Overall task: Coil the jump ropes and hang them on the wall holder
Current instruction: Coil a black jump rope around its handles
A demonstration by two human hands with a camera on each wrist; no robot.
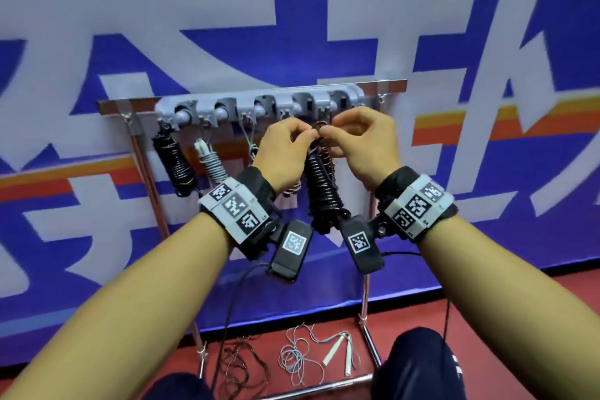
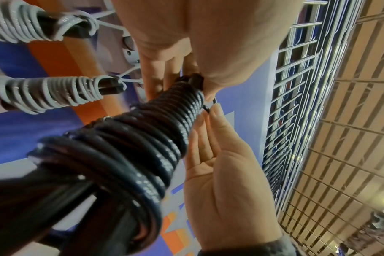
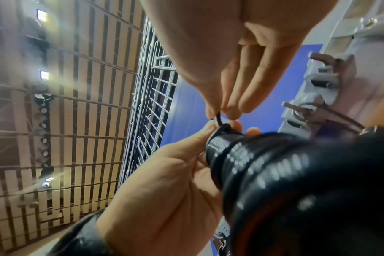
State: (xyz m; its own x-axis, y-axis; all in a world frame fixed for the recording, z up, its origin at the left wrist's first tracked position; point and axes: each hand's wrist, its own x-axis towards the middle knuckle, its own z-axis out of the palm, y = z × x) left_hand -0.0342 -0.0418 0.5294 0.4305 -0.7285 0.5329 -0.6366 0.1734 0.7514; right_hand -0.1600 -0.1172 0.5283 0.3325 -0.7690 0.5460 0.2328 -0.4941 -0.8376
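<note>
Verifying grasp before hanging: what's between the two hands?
The top end of the black coiled rope: the left hand pinches its thin cord, the right hand grips the coil's top. Head and wrist views show it.

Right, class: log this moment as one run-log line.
left hand: pinches rope end | right hand: holds top of black coiled rope | wall holder: other coils hung | floor: loose ropes

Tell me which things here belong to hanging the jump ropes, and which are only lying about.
Belong to the job: black coiled rope, pinched at its top by the left hand and right hand; wall holder; hung black coil; hung grey coil; loose grey rope; loose dark rope.
Only lying about: blue banner; red floor; black cable.
</note>
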